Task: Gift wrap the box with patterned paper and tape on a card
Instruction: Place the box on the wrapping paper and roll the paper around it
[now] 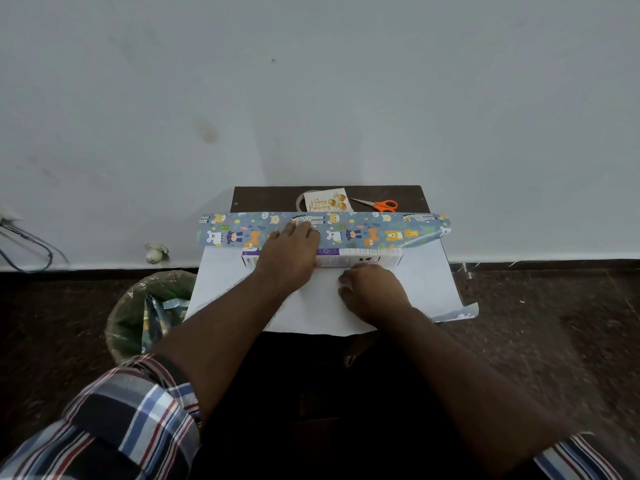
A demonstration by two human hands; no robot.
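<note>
We see the box [360, 260] lying flat with its long axis running left to right across the worktop [263, 197], its printed side toward us. The patterned paper [377, 233] is folded over its far edge as a long band parallel to the box, white underside spread beneath and toward us. The small dark worktop stands against a pale wall, on a dark speckled floor; a lined bin [138, 313] sits at its left. Behind the paper band lie a birthday card [323, 201] and orange scissors [379, 204]. Our left hand [289, 256] presses flat, fingers spread, on the paper over the box's left half. Our right hand [372, 292] rests on the white sheet just before the box, fingers loosely bent.
</note>
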